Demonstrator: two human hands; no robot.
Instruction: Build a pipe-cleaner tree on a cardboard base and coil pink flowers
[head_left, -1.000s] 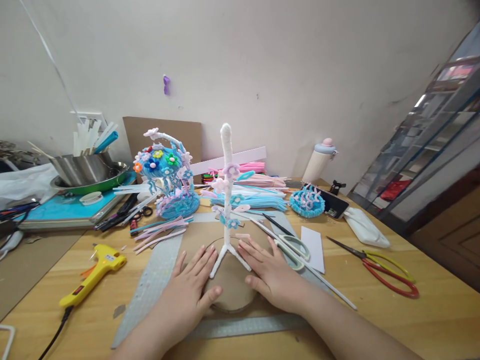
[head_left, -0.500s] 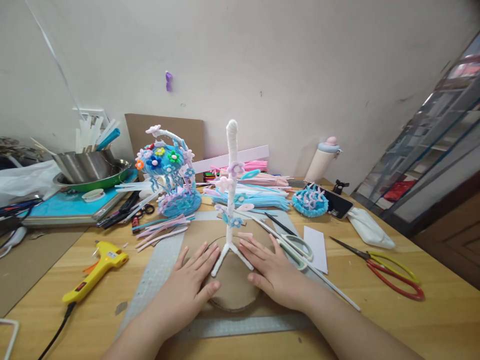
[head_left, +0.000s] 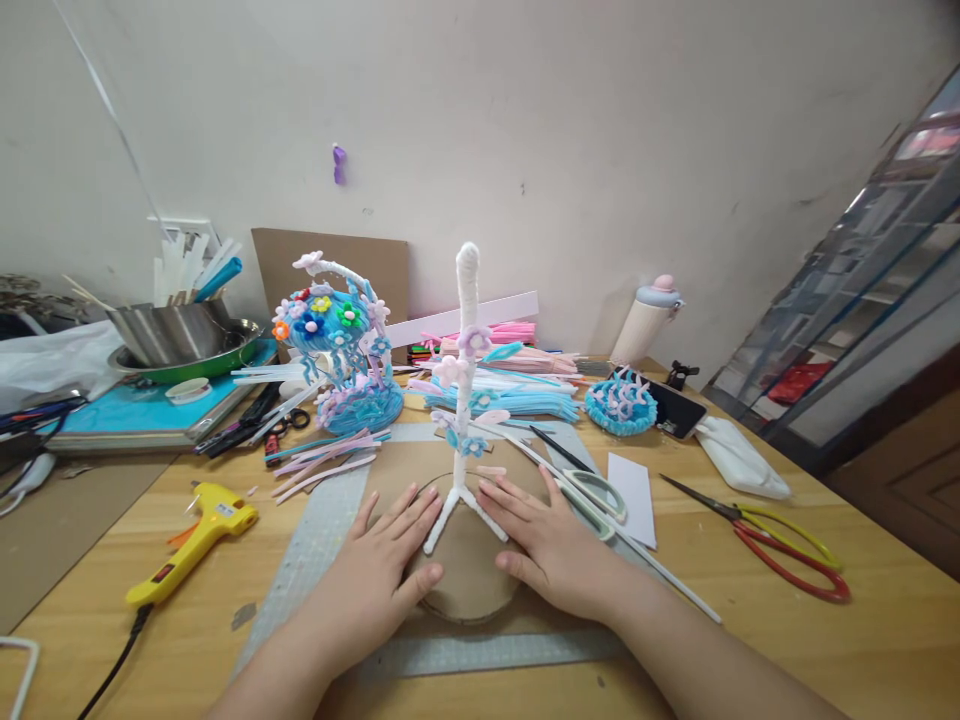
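A white wrapped stem (head_left: pixel 466 290) stands upright on a round cardboard disc (head_left: pixel 469 590), its legs splayed over the surface. Lilac, pink and blue fuzzy flowers (head_left: pixel 474 341) and leaves are fixed along it. My left hand (head_left: pixel 394 555) lies flat on the disc's left side, fingers spread. On the right side rests my right hand (head_left: pixel 551 545), also flat, with its fingertips beside the stem's right leg. Neither hand grips anything. Under the disc are a brown cardboard sheet (head_left: pixel 394 455) and a grey cutting mat (head_left: pixel 292 580).
A yellow glue gun (head_left: pixel 191 545) lies at left. Red-and-yellow scissors (head_left: pixel 780 545) and pale-green-handled scissors (head_left: pixel 592 500) lie at right. Behind stand a decorated blue jellyfish-like ornament (head_left: pixel 337 345), bundles of pipe cleaners (head_left: pixel 517 400), a blue fuzzy dish (head_left: pixel 620 402) and a bottle (head_left: pixel 645 320).
The top of the stem leans very slightly further right. Both hands stay flat in the same places on the disc.
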